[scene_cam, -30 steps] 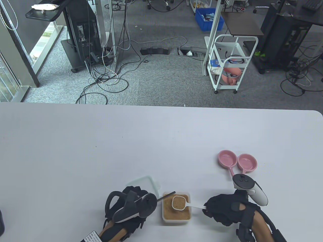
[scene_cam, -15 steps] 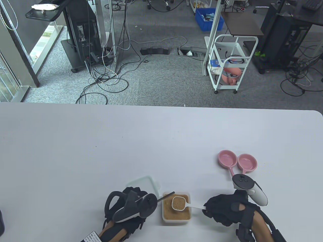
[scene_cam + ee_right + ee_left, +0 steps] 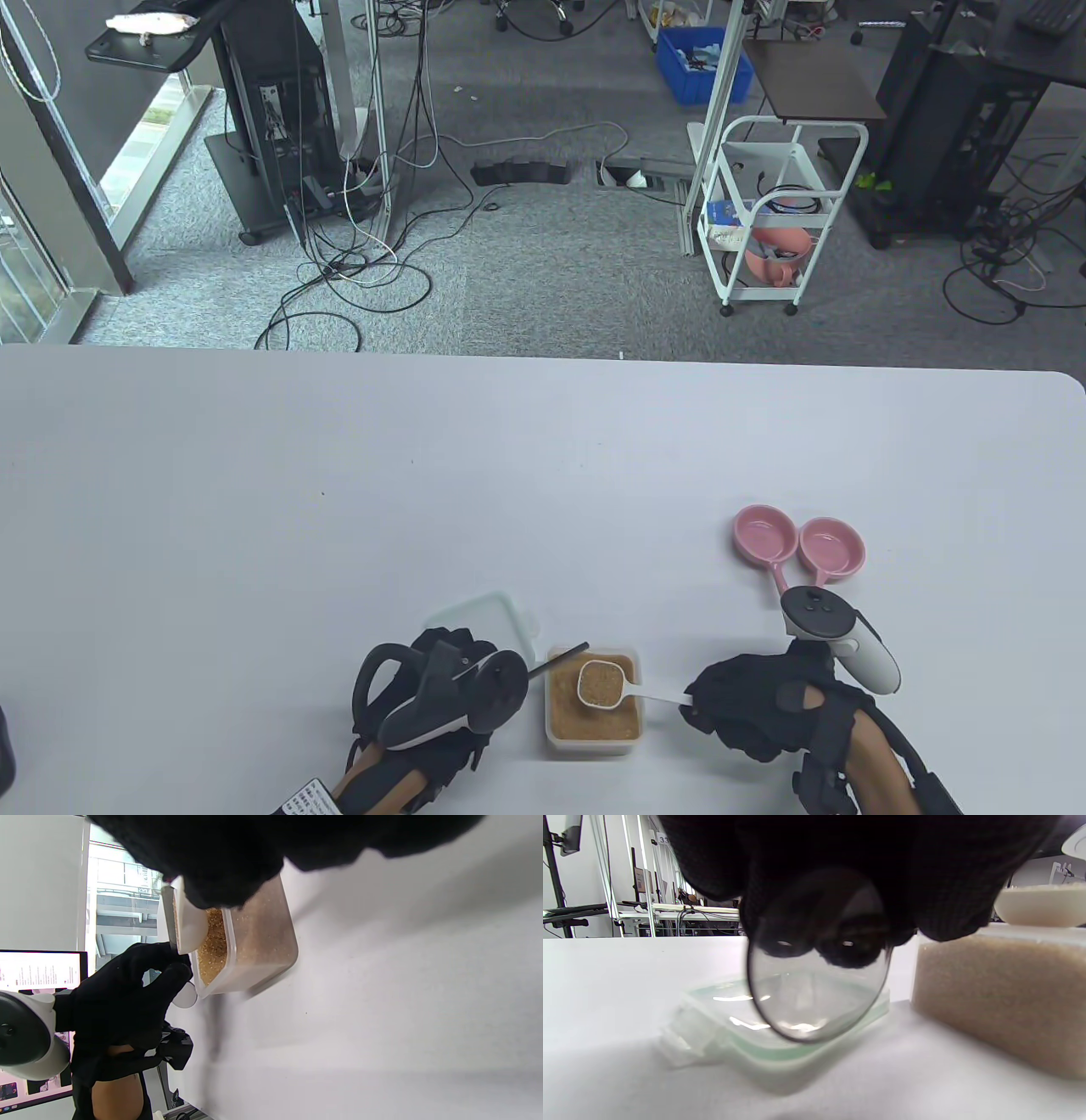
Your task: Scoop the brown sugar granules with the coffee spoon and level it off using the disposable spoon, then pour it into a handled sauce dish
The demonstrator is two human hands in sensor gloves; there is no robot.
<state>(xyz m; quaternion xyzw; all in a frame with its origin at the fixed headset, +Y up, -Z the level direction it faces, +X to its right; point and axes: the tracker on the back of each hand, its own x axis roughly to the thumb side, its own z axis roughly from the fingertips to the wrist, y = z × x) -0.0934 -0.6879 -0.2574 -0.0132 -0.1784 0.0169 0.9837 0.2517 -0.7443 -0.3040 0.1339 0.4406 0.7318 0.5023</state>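
Observation:
A clear box of brown sugar (image 3: 592,722) stands near the table's front edge. My right hand (image 3: 697,703) pinches the handle of the white coffee spoon (image 3: 601,683). Its bowl is heaped with sugar and hovers just over the box. My left hand (image 3: 509,679) grips the disposable spoon close to its clear bowl (image 3: 814,993), which hangs under the fingers. The spoon's dark handle (image 3: 560,660) reaches over the box's far left corner, just beside the coffee spoon's rim (image 3: 191,925). The pink handled sauce dish (image 3: 797,548), a double one, sits empty beyond my right hand.
The box's clear lid (image 3: 488,620) lies flat on the table just behind my left hand. The white table (image 3: 339,509) stretches far to the left and back. A dark object shows at the bottom left edge (image 3: 5,751).

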